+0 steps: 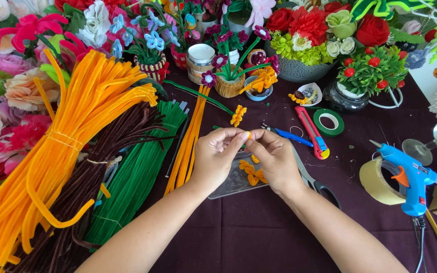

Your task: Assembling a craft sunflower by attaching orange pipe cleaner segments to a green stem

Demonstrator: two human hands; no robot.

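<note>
Craft workspace for handmade flowers. Indicators: desk (259, 237) under a dark cloth, bundled pipe cleaners (67, 151), blue glue gun (408, 177), tape roll (329, 121), utility knife (310, 131), finished flower arrangements (309, 40).

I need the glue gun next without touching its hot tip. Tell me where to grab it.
Grip the blue glue gun by its handle, just below the orange trigger, coming in from the right. It stands with the nozzle pointing up-left toward the red box cutter, and the handle runs down toward the cord, well away from the tip.

A dark purple tablecloth (259, 232) was covered with pipe-cleaner bundles (72, 151), a glue gun (408, 177), tape rolls (330, 121) and scissors (314, 182).
</note>
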